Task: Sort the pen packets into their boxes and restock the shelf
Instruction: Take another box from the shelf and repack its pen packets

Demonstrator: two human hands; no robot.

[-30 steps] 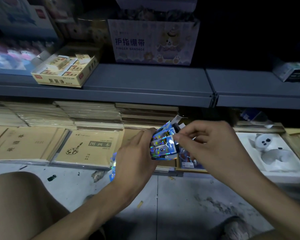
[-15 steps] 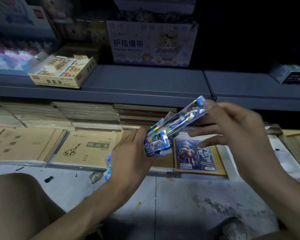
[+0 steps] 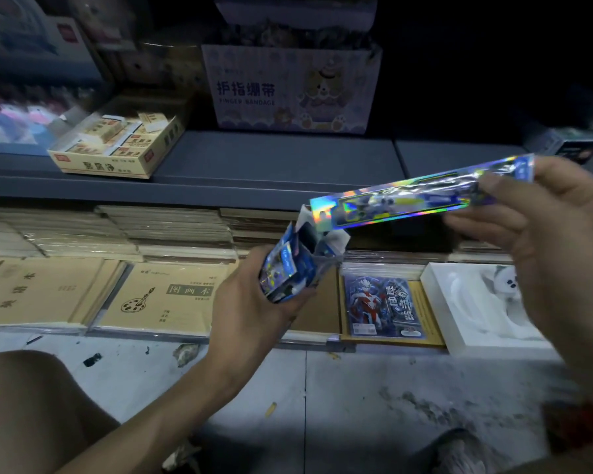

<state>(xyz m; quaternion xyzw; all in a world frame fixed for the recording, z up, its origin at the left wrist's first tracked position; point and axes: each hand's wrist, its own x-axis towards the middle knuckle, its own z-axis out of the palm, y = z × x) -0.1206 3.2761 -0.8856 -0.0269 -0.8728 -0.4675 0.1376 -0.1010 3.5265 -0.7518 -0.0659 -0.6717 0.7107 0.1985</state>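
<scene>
Far left on the grey shelf [image 3: 288, 159], a yellow eraser carton [image 3: 117, 150], its Chinese print too soft to read surely; below it a tan sketchbook [image 3: 172, 299] titled 图画本; centre, a pastel box [image 3: 290, 90] marked 护指绷带, FINGER BANDAGE; now the left hand [image 3: 250, 309], curled round a blue box [image 3: 281, 268] with flaps open; a holographic pen packet [image 3: 408, 200] slants up from just over that mouth; the right hand [image 3: 545, 234] pinches its far end; hands well apart.

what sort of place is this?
Probably a stationery shop: grey shelf, a finger bandage display box on it, wrapped drawing books stacked below, a holographic pen packet held up.
</scene>
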